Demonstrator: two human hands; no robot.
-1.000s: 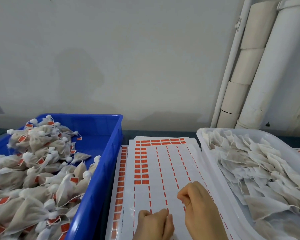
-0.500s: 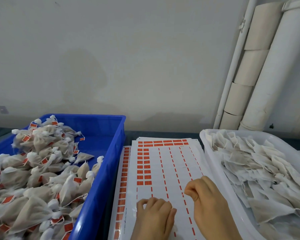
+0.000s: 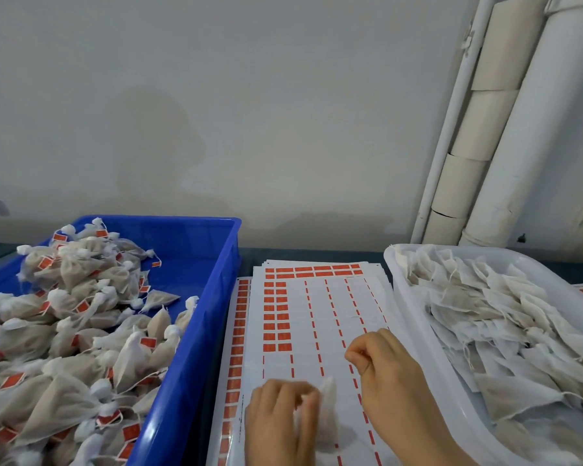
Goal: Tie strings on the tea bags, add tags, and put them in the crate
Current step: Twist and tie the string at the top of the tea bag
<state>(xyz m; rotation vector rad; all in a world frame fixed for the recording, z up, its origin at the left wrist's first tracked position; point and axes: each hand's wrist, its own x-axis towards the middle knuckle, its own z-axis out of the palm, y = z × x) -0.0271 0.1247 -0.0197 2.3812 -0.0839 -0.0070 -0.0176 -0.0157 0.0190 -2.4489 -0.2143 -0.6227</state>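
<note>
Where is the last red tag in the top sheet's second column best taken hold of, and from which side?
Probably its lower right corner, from the right: the last red tag lies flat on the top sheet, with bare backing below and right of it, so a fingernail could get under.

Cool, even indoor light, fairly bright, with no glare. A broad, faint shadow lies on the wall [image 3: 155, 146]. The left hand [image 3: 280, 422] and the tea bag [image 3: 329, 415] it grips are smeared by motion blur. Wide-angle distortion tilts the pipes [image 3: 525, 129] and splays the blue crate [image 3: 196, 317]. Fine detail is soft throughout.
</note>
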